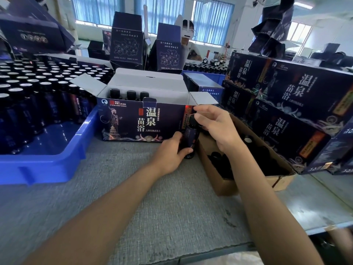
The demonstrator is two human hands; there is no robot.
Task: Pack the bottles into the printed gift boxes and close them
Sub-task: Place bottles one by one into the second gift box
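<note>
My left hand [171,152] grips the lower body of a small dark labelled bottle [191,137], fingers [176,135] curled round it. My right hand [215,125] sits over the top, with thumb and fingers pinching the black screw cap [193,119]. The bottle is upright, just at the near right corner of the open dark-blue printed cardboard gift box [143,121], between that box and the brown corrugated carton [248,180] on the right. Can't tell if its base touches the grey fabric-covered counter [133,188]. The box flaps are up, with three black-capped bottles [131,94] standing inside along the far left. Left: a blue plastic tray [47,165] packed with silver-topped dark bottles [38,88]. Far right: a stack of closed printed boxes [296,111].
</note>
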